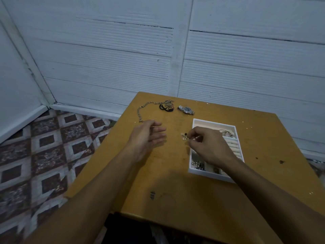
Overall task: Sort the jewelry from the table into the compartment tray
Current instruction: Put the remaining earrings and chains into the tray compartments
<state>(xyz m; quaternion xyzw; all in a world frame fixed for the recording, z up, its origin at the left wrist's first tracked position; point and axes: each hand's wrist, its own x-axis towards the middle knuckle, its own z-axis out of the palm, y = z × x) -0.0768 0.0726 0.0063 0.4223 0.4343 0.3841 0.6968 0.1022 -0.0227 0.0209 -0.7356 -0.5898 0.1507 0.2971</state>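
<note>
My right hand [207,147] pinches a small charm [184,136] at the tray's [202,174] left edge, left hand [147,138] spread nearby; next, I reckon, it needs lowering into a free compartment.

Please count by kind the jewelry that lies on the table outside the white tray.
Silver chain: 1 (tangle at its end counted with it)
Black cord loop: 1
Wristwatch: 1
Total: 3
The right hand pinches a charm piece, not counted.
</note>
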